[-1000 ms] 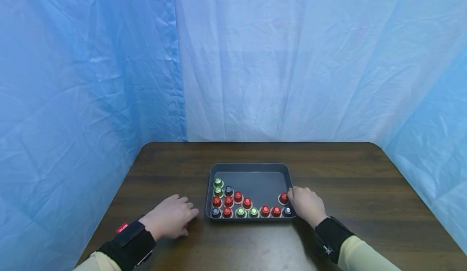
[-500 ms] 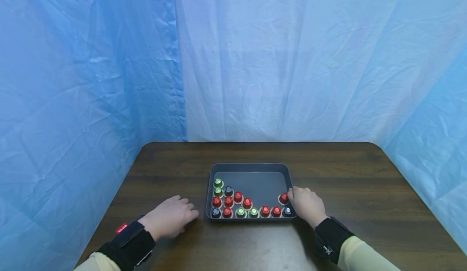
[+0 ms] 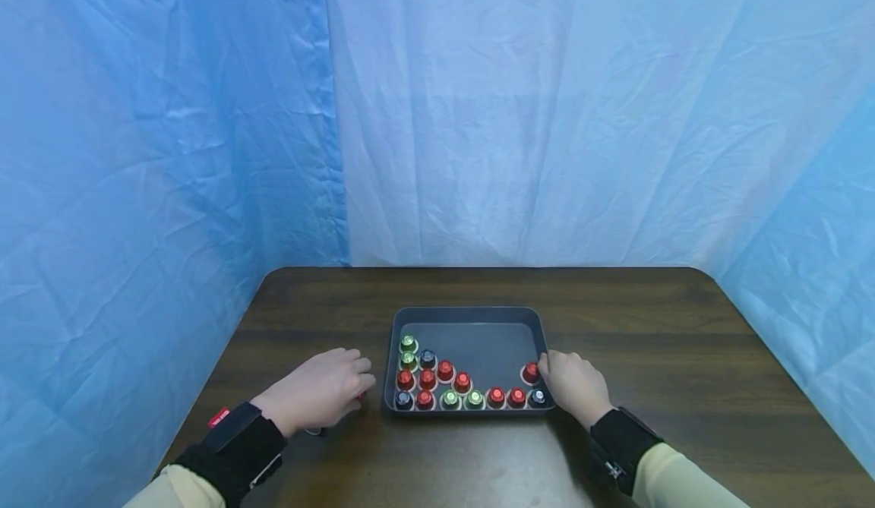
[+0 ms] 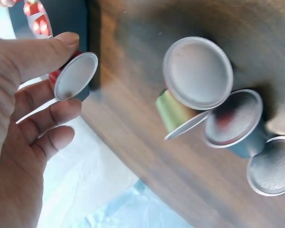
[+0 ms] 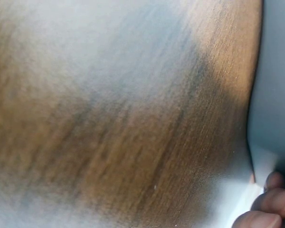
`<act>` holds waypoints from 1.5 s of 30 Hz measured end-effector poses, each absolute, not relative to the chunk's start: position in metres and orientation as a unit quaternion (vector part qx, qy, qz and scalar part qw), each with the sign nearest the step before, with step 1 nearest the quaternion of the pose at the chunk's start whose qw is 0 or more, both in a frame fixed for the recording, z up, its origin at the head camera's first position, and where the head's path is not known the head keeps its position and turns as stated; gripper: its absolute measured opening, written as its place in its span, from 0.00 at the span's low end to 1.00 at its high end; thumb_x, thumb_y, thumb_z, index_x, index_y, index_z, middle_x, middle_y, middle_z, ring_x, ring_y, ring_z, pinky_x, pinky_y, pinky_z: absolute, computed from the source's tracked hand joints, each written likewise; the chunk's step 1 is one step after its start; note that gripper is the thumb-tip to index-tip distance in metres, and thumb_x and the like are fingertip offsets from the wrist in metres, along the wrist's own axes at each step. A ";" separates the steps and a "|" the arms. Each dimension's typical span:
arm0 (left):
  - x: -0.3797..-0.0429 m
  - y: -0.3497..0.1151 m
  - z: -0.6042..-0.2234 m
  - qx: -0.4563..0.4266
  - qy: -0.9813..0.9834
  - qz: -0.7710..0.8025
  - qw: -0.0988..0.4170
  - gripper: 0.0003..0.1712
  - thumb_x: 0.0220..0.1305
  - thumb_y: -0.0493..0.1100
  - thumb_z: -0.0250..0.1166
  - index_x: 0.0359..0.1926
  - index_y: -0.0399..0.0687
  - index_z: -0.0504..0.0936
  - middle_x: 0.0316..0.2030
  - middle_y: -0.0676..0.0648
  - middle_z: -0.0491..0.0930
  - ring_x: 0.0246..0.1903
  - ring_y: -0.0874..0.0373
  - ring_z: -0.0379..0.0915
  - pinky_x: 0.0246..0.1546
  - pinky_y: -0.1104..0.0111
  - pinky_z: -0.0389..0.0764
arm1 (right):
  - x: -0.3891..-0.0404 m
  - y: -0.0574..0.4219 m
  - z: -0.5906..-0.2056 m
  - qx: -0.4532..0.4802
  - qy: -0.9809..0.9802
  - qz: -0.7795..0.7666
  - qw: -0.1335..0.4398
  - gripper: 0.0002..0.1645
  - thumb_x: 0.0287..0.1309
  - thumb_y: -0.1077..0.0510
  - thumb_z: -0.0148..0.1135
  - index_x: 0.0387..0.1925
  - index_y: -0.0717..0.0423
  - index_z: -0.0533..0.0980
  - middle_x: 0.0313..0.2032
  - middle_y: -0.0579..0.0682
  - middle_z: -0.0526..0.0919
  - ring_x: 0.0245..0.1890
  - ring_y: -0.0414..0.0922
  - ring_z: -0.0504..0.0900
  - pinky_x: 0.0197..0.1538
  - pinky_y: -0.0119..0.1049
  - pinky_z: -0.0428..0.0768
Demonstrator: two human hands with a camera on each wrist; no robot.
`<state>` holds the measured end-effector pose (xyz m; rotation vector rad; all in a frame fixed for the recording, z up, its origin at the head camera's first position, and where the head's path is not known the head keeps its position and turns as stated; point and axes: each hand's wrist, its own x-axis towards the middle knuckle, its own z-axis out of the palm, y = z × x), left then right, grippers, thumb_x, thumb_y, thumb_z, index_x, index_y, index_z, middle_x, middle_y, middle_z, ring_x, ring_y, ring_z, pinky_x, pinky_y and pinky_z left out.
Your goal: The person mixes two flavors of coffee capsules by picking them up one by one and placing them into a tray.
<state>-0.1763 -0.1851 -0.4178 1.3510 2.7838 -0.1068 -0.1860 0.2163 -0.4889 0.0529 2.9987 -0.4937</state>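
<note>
Between thumb and fingers, my left hand (image 3: 317,390) pinches a red coffee capsule (image 4: 77,76), its silver lid showing in the left wrist view. The hand is over the table, left of the dark baking tray (image 3: 478,337). My right hand (image 3: 576,386) grips the tray's right rim near the front corner; in the right wrist view its fingertips (image 5: 275,202) curl beside the tray's wall. Inside the tray, red, green and dark capsules stand lid down along the front and left. A red capsule (image 3: 530,372) stands by the right wall, next to my right thumb.
Below my left hand, several loose capsules lie on the wooden table (image 3: 642,318), among them a green one (image 4: 173,111) and a dark blue one (image 4: 249,142). The head view mostly hides them. Blue sheets (image 3: 437,113) hang around the table.
My left hand has lifted off the table area with the red capsule and moved slightly up, toward the tray. A capsule rim now shows below its wrist. The right hand stays on the tray.
</note>
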 end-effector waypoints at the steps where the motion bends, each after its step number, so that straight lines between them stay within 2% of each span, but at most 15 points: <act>1: -0.177 -0.185 -0.417 0.434 0.900 -0.031 0.019 0.14 0.54 0.46 0.80 0.42 0.52 0.89 0.32 0.56 0.80 0.33 0.62 0.72 0.40 0.67 0.80 | -0.186 0.216 -0.489 0.017 0.986 -0.161 0.050 0.20 0.74 0.51 0.54 0.38 0.63 0.82 0.26 0.51 0.82 0.22 0.46 0.76 0.27 0.41 0.77; 8: -0.181 -0.181 -0.407 0.434 0.901 -0.012 -0.019 0.19 0.53 0.46 0.81 0.47 0.53 0.88 0.35 0.55 0.81 0.36 0.62 0.76 0.43 0.66 0.83 | -0.186 0.216 -0.489 0.014 0.986 -0.158 0.048 0.20 0.75 0.51 0.53 0.37 0.62 0.82 0.26 0.52 0.82 0.23 0.46 0.76 0.27 0.42 0.77; 15: -0.190 -0.176 -0.401 0.434 0.900 0.003 -0.041 0.15 0.56 0.46 0.79 0.45 0.53 0.88 0.36 0.56 0.80 0.36 0.63 0.75 0.40 0.68 0.82 | -0.185 0.216 -0.488 0.011 0.986 -0.161 0.045 0.20 0.75 0.51 0.53 0.36 0.62 0.82 0.24 0.50 0.81 0.22 0.46 0.76 0.26 0.41 0.77; 24: -0.202 -0.169 -0.396 0.422 0.905 0.006 -0.050 0.17 0.55 0.48 0.79 0.46 0.54 0.88 0.38 0.56 0.82 0.38 0.61 0.74 0.43 0.67 0.82 | -0.185 0.215 -0.488 0.014 0.985 -0.164 0.050 0.20 0.75 0.51 0.53 0.36 0.62 0.82 0.21 0.49 0.78 0.21 0.45 0.74 0.25 0.38 0.74; 31: -0.211 -0.161 -0.392 0.424 0.905 0.031 -0.023 0.15 0.57 0.43 0.79 0.45 0.53 0.86 0.37 0.56 0.79 0.37 0.64 0.74 0.41 0.67 0.83 | -0.186 0.215 -0.488 0.017 0.985 -0.165 0.054 0.20 0.75 0.50 0.54 0.38 0.63 0.82 0.22 0.49 0.78 0.22 0.45 0.74 0.25 0.38 0.74; 45: -0.227 -0.134 -0.384 0.407 0.912 0.035 0.031 0.13 0.60 0.41 0.76 0.46 0.56 0.87 0.37 0.56 0.78 0.37 0.65 0.75 0.44 0.67 0.83 | -0.185 0.216 -0.486 0.013 0.986 -0.159 0.052 0.20 0.75 0.51 0.53 0.37 0.63 0.82 0.23 0.50 0.79 0.22 0.46 0.75 0.26 0.39 0.74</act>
